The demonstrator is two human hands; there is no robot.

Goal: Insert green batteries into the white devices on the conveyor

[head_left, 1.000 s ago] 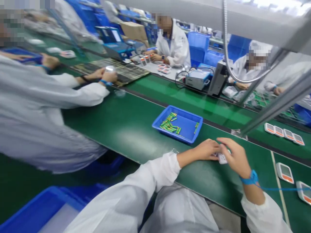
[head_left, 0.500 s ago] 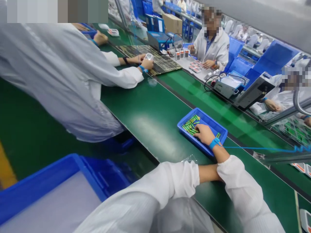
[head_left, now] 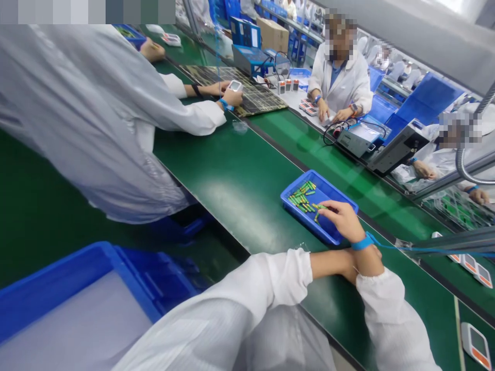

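Over the right half of the blue tray [head_left: 324, 194], which sits on the green bench [head_left: 232, 180], the right hand [head_left: 342, 219] hangs with its grip drawn into a pinch, thumb and fingertips seeming to meet on one or two green batteries [head_left: 320, 207]; the exact count is too small to tell. Most of the loose batteries [head_left: 302, 199] lie heaped at the tray's left end, pointing various ways. Nearer the wearer than the tray, the left hand [head_left: 349, 261] is tucked beneath the right wrist and largely hidden, so I cannot tell whether its grip is spread or holding something. To pick well here, I would take each battery by its sides, leave the ends visible so their direction can be read, and clear the tray's wall before swinging away. With the arms crossed beside the tray and a blue cord [head_left: 410, 249] trailing rightward, an unhurried path seems safest.
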